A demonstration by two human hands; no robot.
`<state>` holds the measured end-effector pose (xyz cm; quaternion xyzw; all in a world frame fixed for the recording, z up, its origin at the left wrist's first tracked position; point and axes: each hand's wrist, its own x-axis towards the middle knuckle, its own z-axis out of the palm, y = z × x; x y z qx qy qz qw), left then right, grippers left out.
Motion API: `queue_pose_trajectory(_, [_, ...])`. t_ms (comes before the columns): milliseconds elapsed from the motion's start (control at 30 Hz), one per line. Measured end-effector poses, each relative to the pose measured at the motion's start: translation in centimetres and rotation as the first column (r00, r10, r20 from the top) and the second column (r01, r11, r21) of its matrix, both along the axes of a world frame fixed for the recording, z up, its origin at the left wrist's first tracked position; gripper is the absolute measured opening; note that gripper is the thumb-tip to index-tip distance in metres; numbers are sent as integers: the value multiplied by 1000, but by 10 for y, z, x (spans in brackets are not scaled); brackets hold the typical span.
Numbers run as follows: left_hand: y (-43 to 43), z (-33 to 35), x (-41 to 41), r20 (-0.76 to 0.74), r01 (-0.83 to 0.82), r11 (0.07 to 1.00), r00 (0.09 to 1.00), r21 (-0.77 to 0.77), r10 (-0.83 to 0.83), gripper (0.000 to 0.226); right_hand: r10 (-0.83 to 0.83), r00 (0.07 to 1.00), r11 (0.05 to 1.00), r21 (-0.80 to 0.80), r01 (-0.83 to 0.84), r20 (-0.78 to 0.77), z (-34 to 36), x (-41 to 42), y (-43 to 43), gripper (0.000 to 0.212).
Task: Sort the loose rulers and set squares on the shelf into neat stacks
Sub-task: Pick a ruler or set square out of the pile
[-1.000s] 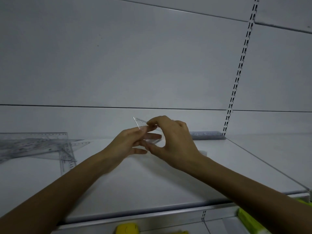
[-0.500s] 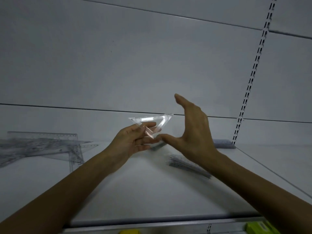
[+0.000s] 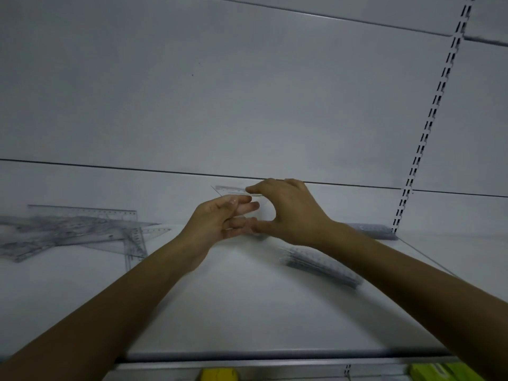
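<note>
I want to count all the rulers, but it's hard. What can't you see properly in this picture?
- Head view: the clear set squares held up by the left hand and right hand; fingers cover most, count unclear.
- The ruler stack: blurred, partly behind the right forearm.
- The left pile: overlapping, cut off by the edge.
- Yellow items below: cropped.

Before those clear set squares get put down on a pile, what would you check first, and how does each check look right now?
1. Both hands grip the small clear plastic set squares: ok, left hand and right hand pinch them.
2. Held pieces aligned edge to edge: cannot tell, too transparent.
3. Bare spot on the white shelf: ok.
4. Pile of large clear set squares tidy: not ok, fanned out.
5. Bundle of clear straight rulers clear of the hands: ok.
</note>
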<state>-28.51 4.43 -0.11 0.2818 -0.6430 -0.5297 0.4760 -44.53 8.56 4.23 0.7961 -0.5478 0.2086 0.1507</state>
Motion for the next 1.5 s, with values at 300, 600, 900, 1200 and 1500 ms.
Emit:
queue_pose_trajectory(300, [-10, -4, -1, 120, -68, 998, 991, -2, 67, 27, -24, 998, 994, 109, 17, 64, 2, 4, -19, 56])
queue_pose_trajectory(600, [-35, -25, 12, 687, -160, 802, 437, -576, 581, 49, -230, 968, 917, 309, 251, -103, -11, -16, -56, 52])
queue_pose_trajectory(900, [-37, -27, 11, 668, -160, 786, 443, -597, 598, 46, -235, 971, 842, 491, 225, -42, -24, -17, -74, 37])
queue_pose_trajectory(1200, [-33, -26, 11, 616, -156, 759, 493, -632, 615, 37, -319, 934, 860, 366, 356, -159, -22, 4, -66, 41])
queue_pose_trajectory(1500, [-3, 3, 15, 548, -159, 730, 559, -665, 622, 38, -299, 916, 889, 271, 369, -267, -17, 72, -16, 46])
